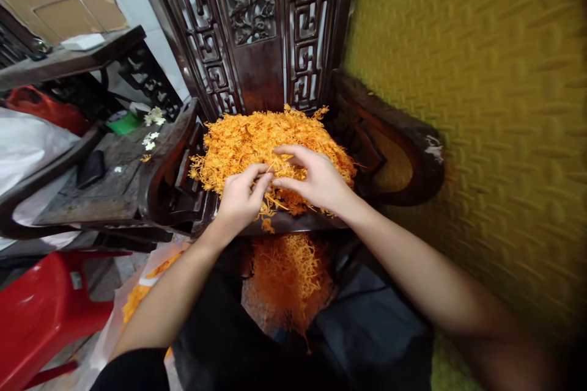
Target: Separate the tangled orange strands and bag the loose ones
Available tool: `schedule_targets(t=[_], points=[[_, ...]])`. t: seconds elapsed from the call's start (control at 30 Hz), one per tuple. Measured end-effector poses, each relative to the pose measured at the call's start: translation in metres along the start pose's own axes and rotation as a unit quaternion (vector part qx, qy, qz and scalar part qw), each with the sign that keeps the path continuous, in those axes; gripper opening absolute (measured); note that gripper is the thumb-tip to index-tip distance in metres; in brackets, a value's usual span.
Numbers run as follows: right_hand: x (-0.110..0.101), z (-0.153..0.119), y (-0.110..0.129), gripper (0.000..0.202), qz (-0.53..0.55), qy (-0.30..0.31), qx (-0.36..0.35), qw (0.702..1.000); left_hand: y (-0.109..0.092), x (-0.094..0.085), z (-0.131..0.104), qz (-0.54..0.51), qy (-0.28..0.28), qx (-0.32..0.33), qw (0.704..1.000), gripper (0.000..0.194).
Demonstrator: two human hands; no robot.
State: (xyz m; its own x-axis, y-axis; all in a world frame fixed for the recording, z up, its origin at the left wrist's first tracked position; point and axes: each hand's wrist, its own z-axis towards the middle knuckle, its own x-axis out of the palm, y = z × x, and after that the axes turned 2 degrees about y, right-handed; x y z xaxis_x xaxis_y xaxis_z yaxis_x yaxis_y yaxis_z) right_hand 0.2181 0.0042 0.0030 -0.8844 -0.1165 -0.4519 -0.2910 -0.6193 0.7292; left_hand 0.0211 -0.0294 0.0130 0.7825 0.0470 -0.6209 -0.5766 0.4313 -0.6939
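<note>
A thick heap of orange stringy pieces (261, 134) with small frilly tips lies on the seat of a dark carved wooden chair (259, 76). At the heap's front edge, my left hand (242, 195) pinches a thin orange stringy piece between thumb and fingers. My right hand (318, 180) meets it from the other side, its thumb tip close to the left thumb. Its curved fingers go around the bright orange strands of that same piece; their exact contact is partly hidden. More orange strands dangle over the seat edge below both hands.
Another orange tangle (287, 275) lies lower down, between my legs. To the left are a red plastic stool (41, 311), a clear bag (117, 311) with orange pieces, and a wooden table (103, 195) bearing a dark phone-like object (90, 169). A yellow textured surface (481, 104) rises at right.
</note>
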Motion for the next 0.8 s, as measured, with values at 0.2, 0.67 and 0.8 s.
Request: schedule_targets(t=[0.2,0.67,0.8], points=[[0.0,0.001,-0.001,0.022,-0.026,-0.023,-0.013,0.999,-0.004,-0.003,-0.002,0.051,0.012,0.018,0.998,0.02],[0.027,0.04,-0.048,0.023,-0.239,-0.091,0.101,0.962,-0.003,0.021,0.024,0.02,0.069,-0.158,0.985,0.031],[0.012,0.048,-0.085,0.018,-0.157,-0.169,0.171,0.958,-0.003,0.019,0.015,-0.024,0.08,-0.179,0.98,0.027]])
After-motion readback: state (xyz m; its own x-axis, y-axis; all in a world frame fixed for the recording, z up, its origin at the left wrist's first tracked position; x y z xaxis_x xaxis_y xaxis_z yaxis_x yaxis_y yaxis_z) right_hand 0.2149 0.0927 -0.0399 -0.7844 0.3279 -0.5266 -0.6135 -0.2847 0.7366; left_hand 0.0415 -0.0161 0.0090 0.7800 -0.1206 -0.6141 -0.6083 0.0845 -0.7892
